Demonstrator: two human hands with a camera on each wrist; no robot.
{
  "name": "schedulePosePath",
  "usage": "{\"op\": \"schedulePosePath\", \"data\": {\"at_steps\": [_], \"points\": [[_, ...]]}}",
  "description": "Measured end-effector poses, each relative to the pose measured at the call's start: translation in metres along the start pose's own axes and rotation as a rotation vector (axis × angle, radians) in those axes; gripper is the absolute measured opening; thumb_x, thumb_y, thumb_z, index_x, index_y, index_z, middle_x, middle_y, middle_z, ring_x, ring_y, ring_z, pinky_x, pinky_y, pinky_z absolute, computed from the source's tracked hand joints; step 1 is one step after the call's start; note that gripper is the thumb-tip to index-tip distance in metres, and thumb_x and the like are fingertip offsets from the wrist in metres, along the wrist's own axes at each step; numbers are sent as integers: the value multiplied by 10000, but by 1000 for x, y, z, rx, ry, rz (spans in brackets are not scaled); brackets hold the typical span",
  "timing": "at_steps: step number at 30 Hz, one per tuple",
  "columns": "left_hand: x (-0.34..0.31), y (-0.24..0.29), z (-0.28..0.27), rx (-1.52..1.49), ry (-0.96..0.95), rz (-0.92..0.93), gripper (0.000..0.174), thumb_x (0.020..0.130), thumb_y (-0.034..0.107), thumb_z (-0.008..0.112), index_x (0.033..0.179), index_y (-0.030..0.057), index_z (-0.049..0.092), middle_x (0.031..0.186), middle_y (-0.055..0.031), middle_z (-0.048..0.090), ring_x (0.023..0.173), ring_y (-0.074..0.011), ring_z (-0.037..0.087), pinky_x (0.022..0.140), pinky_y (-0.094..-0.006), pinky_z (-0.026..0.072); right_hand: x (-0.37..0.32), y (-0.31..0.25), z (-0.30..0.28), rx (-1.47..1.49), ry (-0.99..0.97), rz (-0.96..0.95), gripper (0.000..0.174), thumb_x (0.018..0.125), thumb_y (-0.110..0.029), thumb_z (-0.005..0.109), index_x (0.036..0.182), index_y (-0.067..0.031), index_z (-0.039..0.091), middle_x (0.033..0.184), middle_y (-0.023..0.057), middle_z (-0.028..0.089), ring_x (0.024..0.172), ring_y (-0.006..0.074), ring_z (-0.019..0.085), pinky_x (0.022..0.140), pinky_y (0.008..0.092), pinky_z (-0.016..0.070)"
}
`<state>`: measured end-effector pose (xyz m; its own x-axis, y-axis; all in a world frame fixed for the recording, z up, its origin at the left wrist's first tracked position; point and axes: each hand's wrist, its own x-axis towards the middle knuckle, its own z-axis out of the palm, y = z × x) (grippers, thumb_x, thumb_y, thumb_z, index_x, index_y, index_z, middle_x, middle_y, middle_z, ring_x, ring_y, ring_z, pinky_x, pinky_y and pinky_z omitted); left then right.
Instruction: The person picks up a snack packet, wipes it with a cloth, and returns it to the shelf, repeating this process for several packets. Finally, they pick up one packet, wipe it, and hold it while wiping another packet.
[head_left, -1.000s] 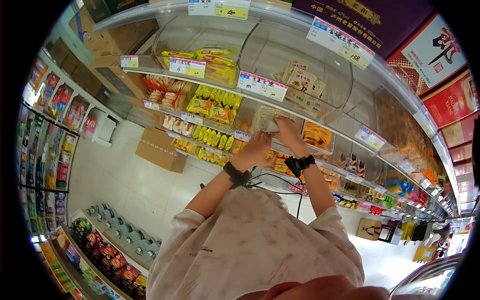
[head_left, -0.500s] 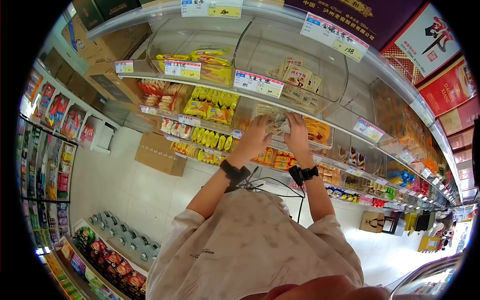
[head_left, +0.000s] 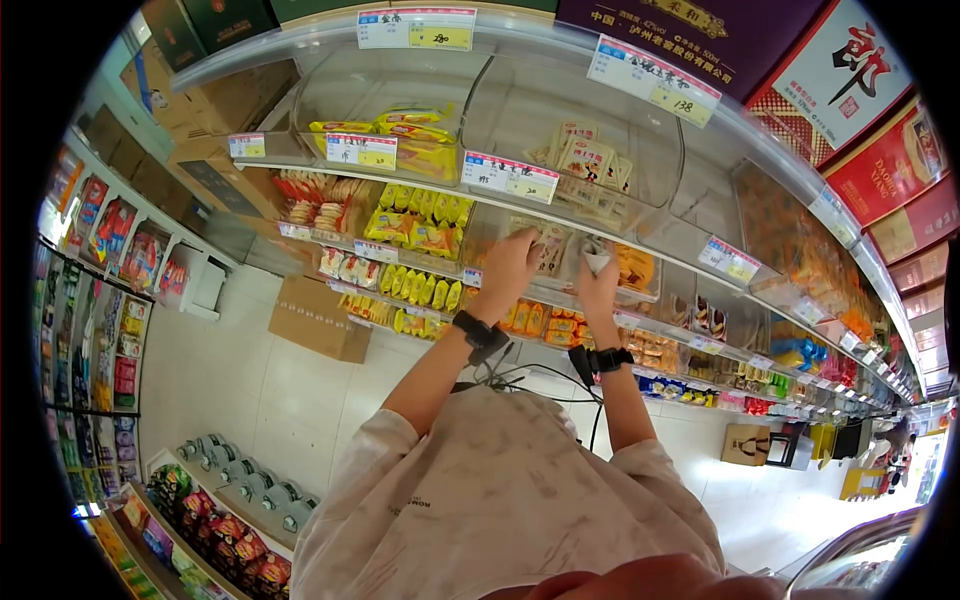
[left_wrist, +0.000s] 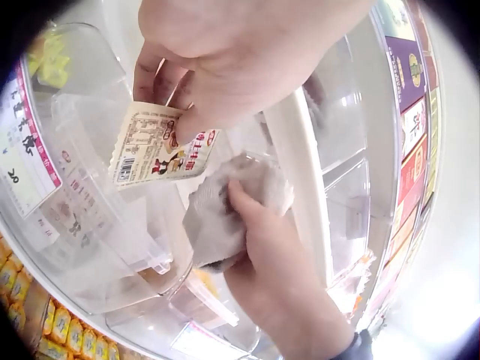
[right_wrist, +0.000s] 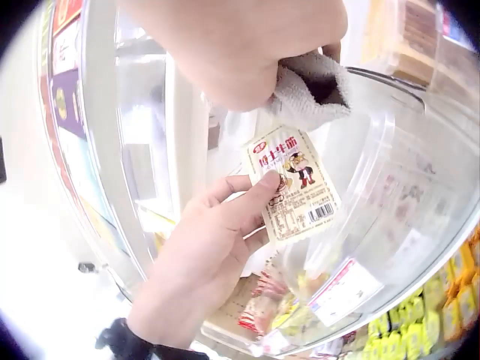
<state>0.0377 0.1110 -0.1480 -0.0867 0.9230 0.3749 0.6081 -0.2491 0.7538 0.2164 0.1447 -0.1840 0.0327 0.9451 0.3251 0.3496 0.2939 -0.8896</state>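
Between thumb and fingers, the left hand (head_left: 510, 268) pinches a cream snack packet (left_wrist: 163, 150) with red lettering; in the right wrist view the packet (right_wrist: 292, 184) shows a cartoon figure and a barcode. The right hand (head_left: 598, 290) grips a crumpled grey cloth (left_wrist: 238, 206), folded over at its fingers in the right wrist view (right_wrist: 311, 94). The two hands are apart, the cloth close beside the packet. Both are over a clear plastic bin on the middle shelf, where similar cream packets (head_left: 550, 250) lie. More such packets (head_left: 590, 165) are in the bin above.
Yellow packets (head_left: 415, 232) fill a bin to the left, and orange-yellow ones (head_left: 634, 268) lie to the right. Price tags (head_left: 511, 177) line the shelf edges. A cardboard box (head_left: 318, 318) stands on the floor. Black cables (head_left: 520, 375) hang between the forearms.
The hands, close together over the bin earlier, have moved apart. The left hand has drawn back slightly with a packet, and the cloth now shows raised in the right hand.
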Motion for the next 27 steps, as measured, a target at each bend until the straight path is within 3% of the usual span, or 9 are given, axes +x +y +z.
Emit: {"op": "schedulePosePath", "data": {"at_steps": [3,6,9,12,16,17,21,24,27], "points": [[-4,11,-15,-154,-98,7,144,915,137,656,901,-5,640,761,-154,667,673,-308,642,608,-371,488,-12,-5,-6,346,21,335,413,1019,-296,594,1295,7,549,1195,84,597,977,155,589,837,305,478],[-14,18,-17,-392,-159,-42,134,917,127,670,889,-3,651,709,-117,675,598,-187,622,569,-306,471,-25,-9,1,729,82,562,423,1014,-322,601,1309,-23,551,1215,50,598,1039,147,573,889,282,460],[-22,30,-31,-464,-210,-121,143,913,114,689,871,-7,627,674,-61,651,583,-88,584,538,-278,451,-39,-41,-5,776,10,412,419,993,-272,647,1313,-19,552,1211,35,602,1093,123,540,929,269,439],[-27,32,-41,-431,-211,-159,176,911,128,695,868,-6,589,639,-42,591,569,-78,543,518,-274,426,-53,-69,-6,614,-16,286,352,973,-196,671,1252,0,586,1156,29,624,1021,105,558,877,263,459],[-48,33,-50,-489,-260,-127,200,907,150,700,951,16,558,626,-29,533,540,-84,463,488,-282,373,-59,-79,-3,560,-41,236,307,959,-170,685,1184,28,617,1084,26,651,961,101,575,828,260,473],[-57,11,-31,-629,-288,-176,217,960,203,665,1065,22,605,737,-27,549,612,-62,465,520,-261,367,-60,-82,-2,546,-58,238,314,958,-173,688,1182,33,615,1084,29,652,964,99,574,828,258,471],[-64,28,-54,-418,-240,-159,330,1011,278,570,1179,-5,582,865,-79,628,777,-126,574,685,-291,469,-72,-99,8,469,92,189,330,982,-187,653,1204,52,599,1090,43,662,985,92,575,844,262,466],[-71,9,-48,-363,74,-90,295,994,179,566,1210,-21,569,929,-134,664,787,-198,604,724,-328,493,-76,-109,9,464,157,187,339,1024,-192,575,1253,58,573,1148,56,657,1022,111,575,878,279,462],[-85,19,-58,-415,-106,-77,275,960,60,533,1219,-30,564,958,-185,659,815,-276,618,764,-354,497,-92,-128,32,59,18,-234,363,1057,-217,490,1311,36,544,1231,81,628,1080,138,557,928,312,453]]}}
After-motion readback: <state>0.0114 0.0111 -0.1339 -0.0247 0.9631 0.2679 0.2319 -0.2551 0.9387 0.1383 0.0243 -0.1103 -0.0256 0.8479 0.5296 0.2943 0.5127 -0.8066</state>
